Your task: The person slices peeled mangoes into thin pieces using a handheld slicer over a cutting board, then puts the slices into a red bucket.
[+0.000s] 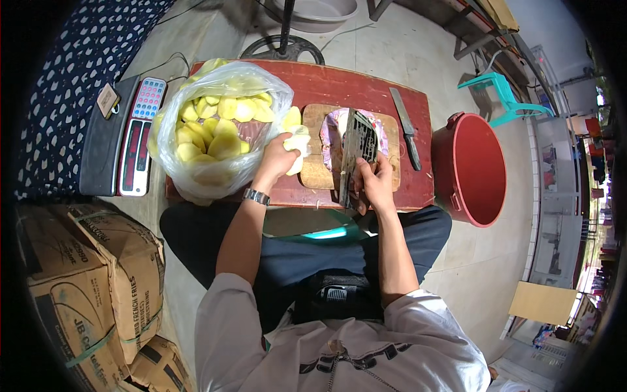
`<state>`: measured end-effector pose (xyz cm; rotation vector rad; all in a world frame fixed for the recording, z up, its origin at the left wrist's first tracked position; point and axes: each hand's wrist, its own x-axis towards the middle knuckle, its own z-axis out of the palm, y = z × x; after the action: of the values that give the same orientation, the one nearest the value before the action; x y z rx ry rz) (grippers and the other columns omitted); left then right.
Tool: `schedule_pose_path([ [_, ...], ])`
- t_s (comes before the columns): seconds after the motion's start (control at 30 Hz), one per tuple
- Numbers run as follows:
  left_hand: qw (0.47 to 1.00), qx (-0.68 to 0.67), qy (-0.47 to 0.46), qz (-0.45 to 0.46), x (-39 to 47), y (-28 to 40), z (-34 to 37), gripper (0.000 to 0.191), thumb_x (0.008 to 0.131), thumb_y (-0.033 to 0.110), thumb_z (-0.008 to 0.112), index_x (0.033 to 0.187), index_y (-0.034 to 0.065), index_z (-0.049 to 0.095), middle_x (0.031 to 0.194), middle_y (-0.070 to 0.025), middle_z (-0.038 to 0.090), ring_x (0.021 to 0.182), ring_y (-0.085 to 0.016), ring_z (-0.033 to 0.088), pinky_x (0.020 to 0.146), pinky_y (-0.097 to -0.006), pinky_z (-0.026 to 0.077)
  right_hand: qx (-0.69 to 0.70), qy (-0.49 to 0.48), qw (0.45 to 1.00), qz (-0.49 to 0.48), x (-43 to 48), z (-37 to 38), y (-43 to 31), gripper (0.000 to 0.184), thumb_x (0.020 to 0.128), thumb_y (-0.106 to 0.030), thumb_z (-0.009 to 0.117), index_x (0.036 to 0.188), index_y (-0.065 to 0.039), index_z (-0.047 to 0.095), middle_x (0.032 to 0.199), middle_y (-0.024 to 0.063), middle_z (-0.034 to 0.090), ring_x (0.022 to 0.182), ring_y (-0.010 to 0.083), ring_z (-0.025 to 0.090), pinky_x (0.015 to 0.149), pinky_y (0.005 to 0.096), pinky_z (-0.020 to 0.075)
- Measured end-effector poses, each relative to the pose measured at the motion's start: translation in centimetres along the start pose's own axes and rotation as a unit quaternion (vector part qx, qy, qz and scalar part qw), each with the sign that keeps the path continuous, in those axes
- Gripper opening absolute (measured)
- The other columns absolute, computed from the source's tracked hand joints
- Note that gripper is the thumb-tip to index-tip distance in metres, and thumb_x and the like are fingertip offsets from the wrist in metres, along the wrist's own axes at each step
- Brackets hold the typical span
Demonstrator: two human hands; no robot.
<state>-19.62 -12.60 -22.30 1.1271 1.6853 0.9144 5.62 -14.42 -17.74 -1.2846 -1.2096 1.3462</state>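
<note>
My left hand (pixel 280 159) holds a few pale yellow-green fruit slices (pixel 296 142) between a clear plastic bag and the wooden cutting board (pixel 313 169). The plastic bag (pixel 169 161) stands open on the left of the red table, full of large yellow-green slices (pixel 225 139). My right hand (pixel 376 179) grips a wide, dark-stained blade-like tool (pixel 349 161), tilted on edge above the board. Under it lies a pink and purple patterned cloth or wrapper (pixel 330 130), partly hidden. A kitchen knife (pixel 405 127) with a black handle lies right of the board.
The low red wooden table (pixel 323 81) stands before my knees. A digital scale (pixel 134 161) is at its left, a red plastic bucket (pixel 470 169) at its right. Cardboard boxes (pixel 93 284) are at lower left. A turquoise stool (pixel 509 103) and grey basin (pixel 318 17) are farther off.
</note>
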Motion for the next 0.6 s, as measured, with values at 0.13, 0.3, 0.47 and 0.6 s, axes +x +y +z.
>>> schedule_pose_path([
  [0.13,0.993,0.114,0.029,-0.003,0.6,-0.1,0.6,0.043,0.081,0.011,0.075,0.121,0.0008,0.065,0.104,-0.0226,0.073,0.095,-0.031,0.072,0.080,-0.0392,0.055,-0.026,0.005,1.000,0.013,-0.5,0.4,-0.9,0.013,0.099,-0.011,0.064,0.094,-0.004,0.055,0.061,-0.0007,0.056,0.046,0.0086,0.050,0.042,0.0267,0.0402],
  [0.3,0.991,0.132,0.022,0.013,1.3,-0.9,1.6,0.038,0.079,0.016,0.077,0.113,0.0031,0.066,0.098,-0.0236,0.072,0.093,-0.035,0.072,0.081,-0.0426,0.055,-0.016,0.004,1.000,0.022,-0.8,0.6,-1.0,0.012,0.100,-0.011,0.064,0.096,-0.005,0.054,0.060,-0.0006,0.054,0.046,0.0090,0.050,0.041,0.0269,0.0397],
  [0.47,0.985,0.169,0.012,0.025,1.0,-1.0,1.4,0.035,0.079,0.017,0.077,0.110,0.0031,0.068,0.096,-0.0239,0.073,0.091,-0.037,0.072,0.080,-0.0436,0.055,-0.039,-0.006,0.999,0.020,-1.2,0.8,-0.7,0.013,0.100,-0.012,0.064,0.096,-0.006,0.054,0.059,-0.0008,0.053,0.046,0.0093,0.050,0.041,0.0274,0.0406],
  [0.6,0.989,0.146,0.015,0.013,0.9,-1.0,1.2,0.025,0.080,0.018,0.077,0.102,0.0050,0.072,0.090,-0.0221,0.073,0.086,-0.036,0.073,0.077,-0.0429,0.055,-0.025,0.006,0.999,0.024,-1.1,0.2,0.1,0.014,0.099,-0.012,0.065,0.094,-0.006,0.053,0.058,-0.0010,0.052,0.045,0.0096,0.050,0.042,0.0275,0.0411],
])
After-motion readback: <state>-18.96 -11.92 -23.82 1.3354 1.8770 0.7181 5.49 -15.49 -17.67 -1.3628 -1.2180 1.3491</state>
